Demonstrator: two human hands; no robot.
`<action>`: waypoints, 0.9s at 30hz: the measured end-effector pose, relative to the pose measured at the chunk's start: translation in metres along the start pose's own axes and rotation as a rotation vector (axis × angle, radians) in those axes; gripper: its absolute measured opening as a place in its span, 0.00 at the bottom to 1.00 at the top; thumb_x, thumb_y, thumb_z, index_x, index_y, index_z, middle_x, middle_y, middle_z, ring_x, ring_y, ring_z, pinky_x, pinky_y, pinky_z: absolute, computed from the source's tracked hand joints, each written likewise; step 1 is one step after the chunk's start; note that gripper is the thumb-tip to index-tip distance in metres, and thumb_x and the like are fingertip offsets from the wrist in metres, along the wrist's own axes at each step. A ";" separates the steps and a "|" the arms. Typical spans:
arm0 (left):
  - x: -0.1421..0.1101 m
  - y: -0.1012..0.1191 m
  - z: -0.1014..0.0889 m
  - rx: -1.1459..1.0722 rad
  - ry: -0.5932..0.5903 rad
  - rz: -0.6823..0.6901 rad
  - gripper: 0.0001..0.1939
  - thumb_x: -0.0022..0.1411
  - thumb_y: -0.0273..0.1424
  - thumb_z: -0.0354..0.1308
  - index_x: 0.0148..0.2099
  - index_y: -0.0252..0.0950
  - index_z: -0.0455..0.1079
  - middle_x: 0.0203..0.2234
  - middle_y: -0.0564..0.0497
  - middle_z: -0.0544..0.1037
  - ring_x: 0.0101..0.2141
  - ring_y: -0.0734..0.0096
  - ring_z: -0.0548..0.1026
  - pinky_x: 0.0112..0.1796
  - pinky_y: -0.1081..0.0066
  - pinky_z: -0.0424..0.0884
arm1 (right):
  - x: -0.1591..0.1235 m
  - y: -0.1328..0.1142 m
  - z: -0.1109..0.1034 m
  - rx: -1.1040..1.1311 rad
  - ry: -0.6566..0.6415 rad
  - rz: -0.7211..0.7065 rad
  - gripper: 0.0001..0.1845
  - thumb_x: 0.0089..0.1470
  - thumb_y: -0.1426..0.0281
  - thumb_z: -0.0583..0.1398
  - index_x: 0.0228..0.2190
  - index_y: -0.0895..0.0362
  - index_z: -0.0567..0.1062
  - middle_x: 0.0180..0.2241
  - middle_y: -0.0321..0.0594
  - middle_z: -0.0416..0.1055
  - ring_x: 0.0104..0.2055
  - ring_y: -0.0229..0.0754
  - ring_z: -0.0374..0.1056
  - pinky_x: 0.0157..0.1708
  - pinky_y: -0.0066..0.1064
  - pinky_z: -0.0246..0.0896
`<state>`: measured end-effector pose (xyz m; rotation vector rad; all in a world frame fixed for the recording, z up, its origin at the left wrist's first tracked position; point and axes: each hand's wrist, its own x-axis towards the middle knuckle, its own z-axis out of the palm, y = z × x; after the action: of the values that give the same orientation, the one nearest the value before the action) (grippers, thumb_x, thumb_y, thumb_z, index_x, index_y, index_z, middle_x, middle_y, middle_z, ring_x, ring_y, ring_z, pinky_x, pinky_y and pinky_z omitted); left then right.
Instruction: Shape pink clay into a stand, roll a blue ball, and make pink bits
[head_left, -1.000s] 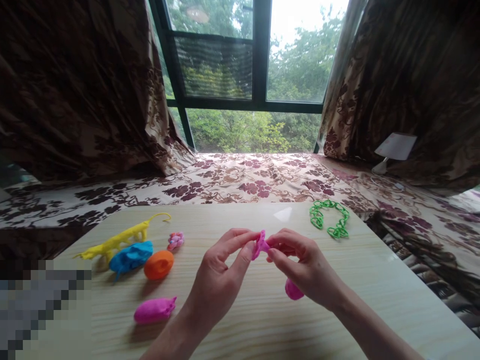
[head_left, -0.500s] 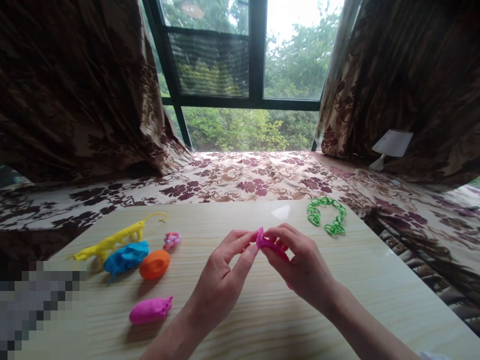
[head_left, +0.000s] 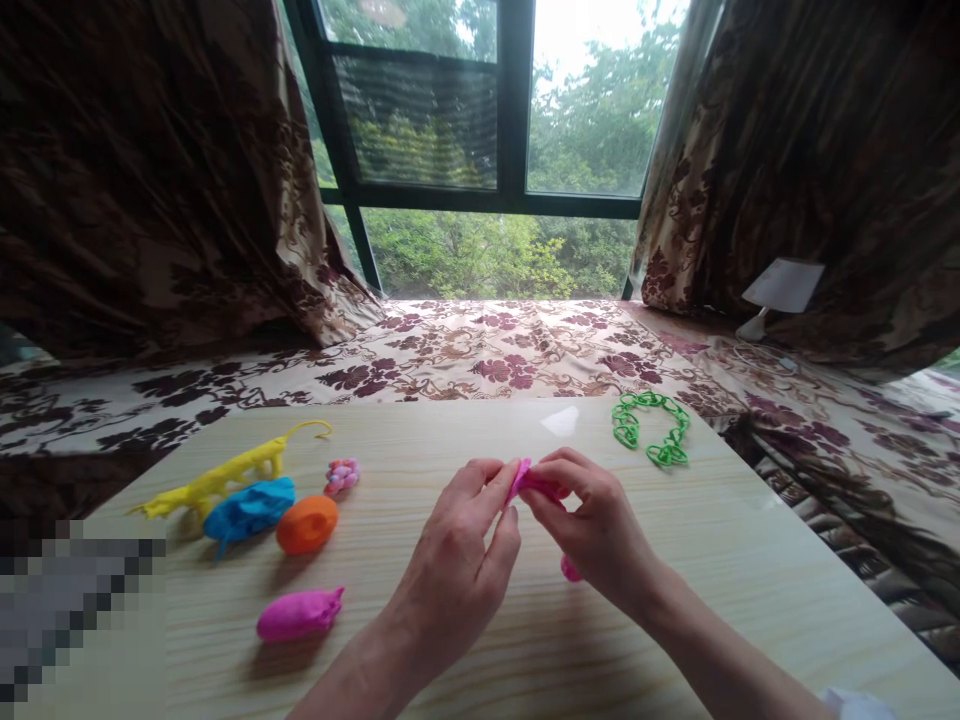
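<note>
Clay, pink, pinched in R hand w/ L hand touching.

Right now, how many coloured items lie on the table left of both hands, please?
5: yellow figure far left, blue piece before it, orange piece beside that, pinkish cluster behind, pink roll nearest; others may be hidden.
</note>
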<state>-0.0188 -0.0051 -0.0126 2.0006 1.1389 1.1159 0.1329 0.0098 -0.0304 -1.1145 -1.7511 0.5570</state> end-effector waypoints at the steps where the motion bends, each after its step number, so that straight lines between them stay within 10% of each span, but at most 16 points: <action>1: 0.001 -0.001 -0.002 -0.032 0.031 -0.035 0.20 0.58 0.29 0.50 0.54 0.41 0.63 0.48 0.48 0.67 0.48 0.64 0.64 0.50 0.68 0.59 | 0.002 0.001 0.000 0.074 0.024 0.040 0.06 0.52 0.69 0.57 0.33 0.55 0.74 0.30 0.38 0.69 0.31 0.37 0.65 0.33 0.29 0.61; 9: 0.002 -0.006 -0.001 -0.497 -0.001 -0.375 0.15 0.56 0.33 0.54 0.47 0.39 0.71 0.38 0.51 0.77 0.38 0.68 0.72 0.45 0.70 0.63 | 0.006 0.002 0.005 0.497 0.082 0.208 0.11 0.49 0.63 0.61 0.34 0.57 0.73 0.32 0.39 0.72 0.35 0.40 0.67 0.38 0.33 0.62; 18: 0.004 0.008 0.000 -0.737 0.081 -0.676 0.19 0.53 0.40 0.57 0.46 0.38 0.71 0.32 0.46 0.77 0.36 0.66 0.71 0.23 0.77 0.63 | 0.006 -0.005 -0.006 0.176 0.076 0.016 0.11 0.52 0.71 0.57 0.39 0.54 0.73 0.41 0.41 0.66 0.42 0.42 0.64 0.41 0.34 0.61; 27: 0.003 -0.004 -0.002 -0.907 -0.046 -0.642 0.15 0.52 0.37 0.60 0.41 0.36 0.74 0.29 0.48 0.76 0.32 0.72 0.71 0.33 0.75 0.65 | 0.004 -0.005 -0.006 0.069 0.095 -0.112 0.09 0.53 0.74 0.56 0.36 0.53 0.74 0.36 0.41 0.69 0.40 0.42 0.65 0.41 0.35 0.61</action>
<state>-0.0218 -0.0008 -0.0137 0.8718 0.8992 0.9663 0.1352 0.0105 -0.0222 -0.9731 -1.6880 0.4852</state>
